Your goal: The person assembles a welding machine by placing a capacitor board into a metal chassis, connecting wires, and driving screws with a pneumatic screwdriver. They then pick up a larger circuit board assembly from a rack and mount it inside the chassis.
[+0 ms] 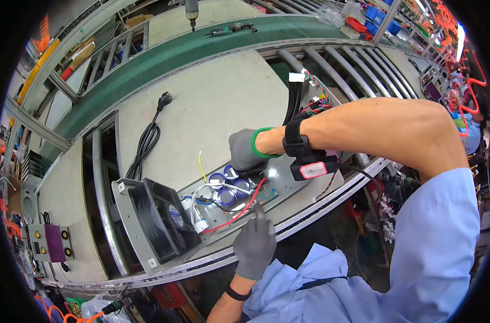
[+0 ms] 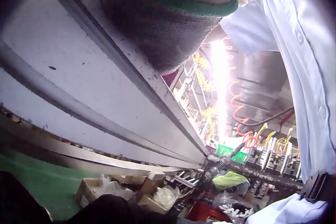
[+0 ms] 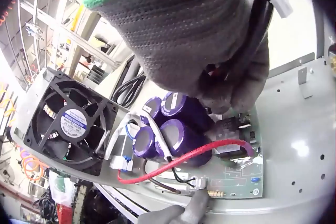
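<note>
Reaching over a printed circuit board [image 3: 239, 186] with bent arm, the person's gloved right hand [image 1: 246, 149] has its fingers curled round a black cable [image 3: 253, 37], just above the board's dark components; the fingertips are partly hidden. The gloved left hand [image 1: 254, 246] comes in from the board's near side, its index finger stretched out and touching a small white connector [image 3: 199, 182] at the board's near edge.

The board lies on a grey metal chassis plate [image 3: 294, 134], between the two hands. A cluster of purple-sleeved electrolytic capacitors [image 3: 181, 137] stands on the board's left part, and a red wire [image 3: 181, 159] arcs past their near side to the board's right part. A yellow wire [image 1: 203, 166] sticks up beyond the board, behind the capacitors. To the left of the board, a square black cooling fan [image 3: 71, 121] is mounted upright at the chassis end.

Beyond the board to the left, a black power cord [image 1: 147, 140] lies with its plug pointing away. Well beyond the board runs a green conveyor belt [image 1: 175, 53], where a dark hand tool [image 1: 231, 29] rests.
</note>
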Tool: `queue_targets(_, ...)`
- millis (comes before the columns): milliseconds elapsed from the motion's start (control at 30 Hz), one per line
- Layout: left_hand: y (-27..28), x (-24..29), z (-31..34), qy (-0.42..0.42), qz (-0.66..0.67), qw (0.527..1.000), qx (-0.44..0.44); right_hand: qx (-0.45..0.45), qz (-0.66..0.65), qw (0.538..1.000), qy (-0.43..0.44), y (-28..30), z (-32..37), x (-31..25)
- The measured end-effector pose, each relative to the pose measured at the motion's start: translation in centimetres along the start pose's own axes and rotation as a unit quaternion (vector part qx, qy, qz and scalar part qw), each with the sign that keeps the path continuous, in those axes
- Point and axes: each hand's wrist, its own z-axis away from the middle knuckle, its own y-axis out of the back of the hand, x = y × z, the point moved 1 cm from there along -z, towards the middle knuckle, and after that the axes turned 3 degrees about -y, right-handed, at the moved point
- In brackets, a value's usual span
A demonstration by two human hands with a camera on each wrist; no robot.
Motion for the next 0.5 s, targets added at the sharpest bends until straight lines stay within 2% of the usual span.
queue_targets(33, 0.1, -0.1, 0.0, -0.001, 0.005, 1.000, -0.003, 0.003, 0.012, 1.000, -0.004, -0.2, 0.2, -0.2)
queue_targets(133, 0.1, -0.3, 0.1, -0.001, -0.002, 1.000, -0.010, 0.030, -0.078, 0.994, -0.068, -0.4, 1.1, -0.5)
queue_targets(200, -0.2, -0.3, 0.1, -0.002, -0.005, 1.000, -0.009, 0.009, -0.154, 0.984, -0.094, 0.2, 1.4, -0.3)
queue_targets(233, -0.2, -0.3, -0.1, -0.012, -0.034, 0.999, 0.030, -0.038, -0.193, 0.974, -0.113, 0.6, 1.4, -0.2)
queue_targets(367, -0.4, -0.1, 0.2, -0.006, -0.018, 0.999, 0.030, -0.036, -0.100, 0.989, -0.100, 0.3, -0.5, 0.2)
queue_targets(433, -0.2, -0.1, 0.4, -0.008, 0.000, 0.999, 0.050, -0.039, -0.069, 0.992, -0.102, 1.3, 0.4, -0.5)
queue_targets(500, 0.1, -0.2, 0.6, -0.010, 0.032, 0.997, 0.071, -0.011, 0.023, 0.996, -0.086, 1.8, 1.7, -1.3)
